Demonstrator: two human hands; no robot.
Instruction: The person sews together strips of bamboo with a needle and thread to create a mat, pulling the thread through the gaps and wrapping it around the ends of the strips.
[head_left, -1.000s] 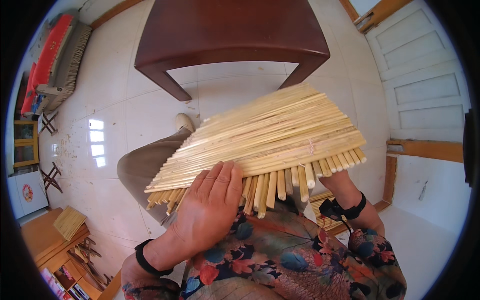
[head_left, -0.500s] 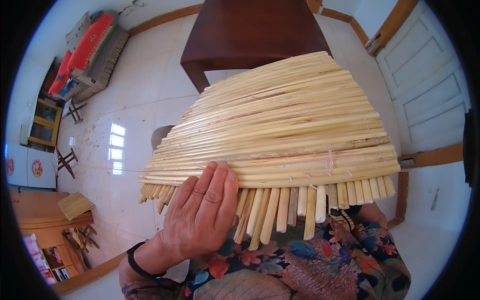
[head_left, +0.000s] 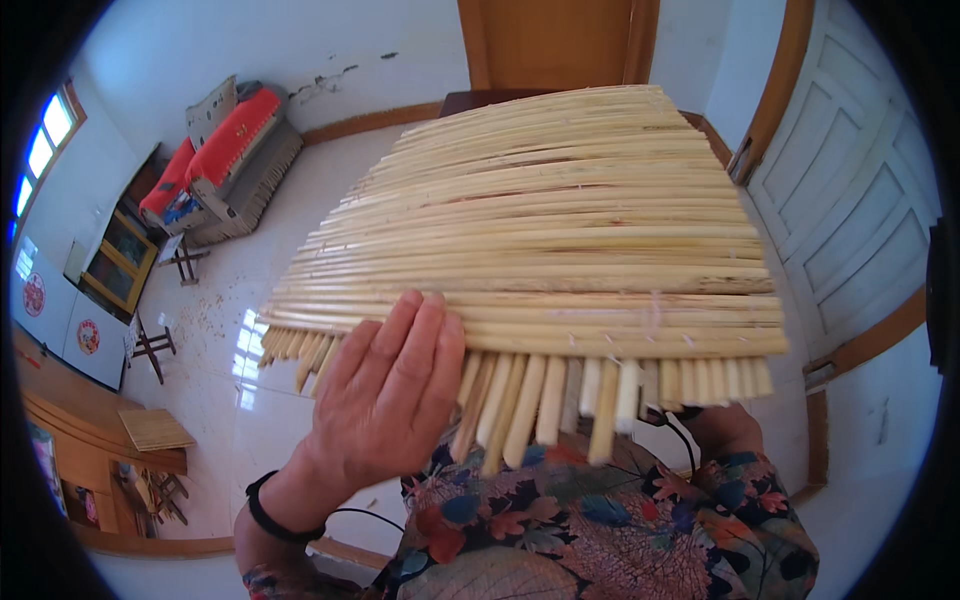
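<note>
Head view: a woven reed mat [head_left: 540, 230] is held up over the lap, its top layer of reeds running left to right, a second layer's cut ends pointing down toward the body. Left hand [head_left: 385, 400] lies flat and spread on the lower left edge, seemingly pressing reeds into line; next comes evening those ends. Right hand is hidden behind the mat, so its grip is unclear.

A pale woven mat of straw-coloured stalks [head_left: 540, 230] is being held up flat and tilted. Long stalks are running crosswise in rows. Thicker cut ends are hanging along its lower edge.
</note>
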